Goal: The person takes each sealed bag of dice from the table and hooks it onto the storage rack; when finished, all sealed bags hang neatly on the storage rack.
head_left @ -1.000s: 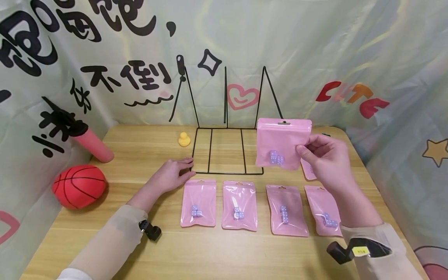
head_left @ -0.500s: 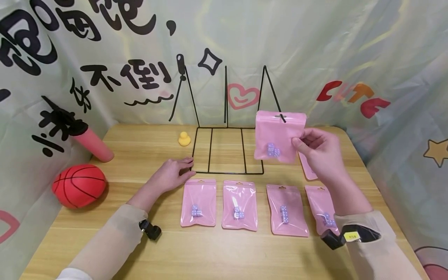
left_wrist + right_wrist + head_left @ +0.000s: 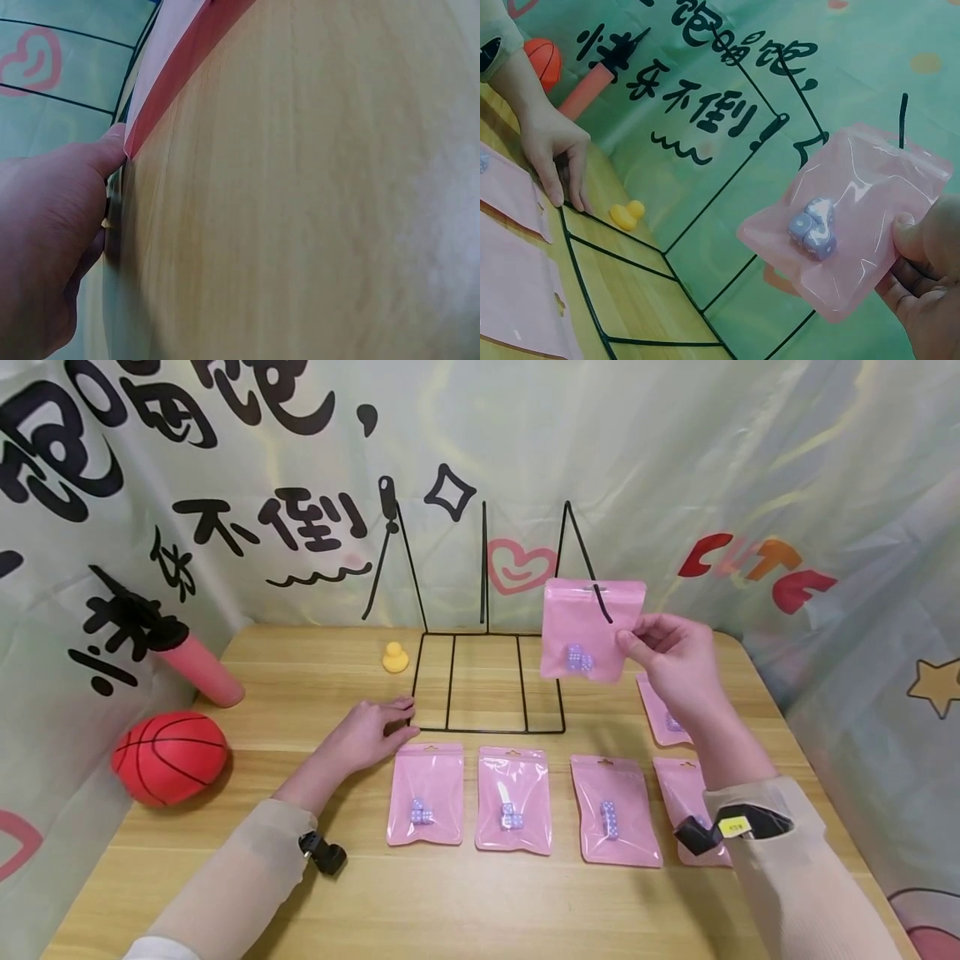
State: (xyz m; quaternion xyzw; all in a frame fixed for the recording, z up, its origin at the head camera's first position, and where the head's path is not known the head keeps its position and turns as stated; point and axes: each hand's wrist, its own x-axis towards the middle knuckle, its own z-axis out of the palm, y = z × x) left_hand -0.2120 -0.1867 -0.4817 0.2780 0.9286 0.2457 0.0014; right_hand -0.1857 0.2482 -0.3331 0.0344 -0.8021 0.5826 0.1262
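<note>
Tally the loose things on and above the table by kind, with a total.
Pink pouches: 6, with one held up in the right hand, five on the table
Yellow duck: 1
Red ball: 1
Pink tube: 1
Black wire rack: 1
Total: 10

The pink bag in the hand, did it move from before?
Yes. The pink bag in the right hand went up and slightly left, onto the black wire rack's right-hand hook, farther from the table.
</note>
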